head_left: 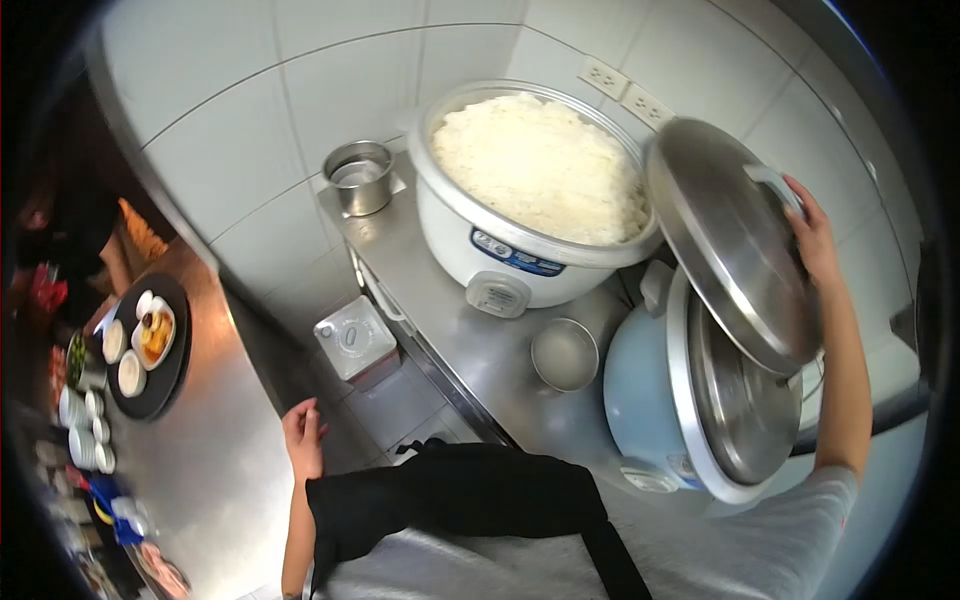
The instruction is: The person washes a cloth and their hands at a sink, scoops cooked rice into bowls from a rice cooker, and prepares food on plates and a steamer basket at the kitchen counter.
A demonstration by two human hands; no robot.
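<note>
My right hand [812, 228] grips the handle of a large steel lid [725, 240], which is tilted above a blue rice cooker [635, 385]. That cooker has its own steel lid [740, 415] on. To the left of the raised lid, a white rice cooker [450, 235] stands uncovered, heaped with white rice [540, 165]. My left hand [304, 436] hangs low beside the steel counter at the left, its fingers curled, touching no object that I can make out.
A metal bowl [565, 355] and a steel pot [358, 178] stand on the steel counter [440, 335]. A square tin [355, 340] is below its edge. Left, a black tray [170, 370] holds small dishes on another counter [215, 450]. A person [75, 225] stands beyond it.
</note>
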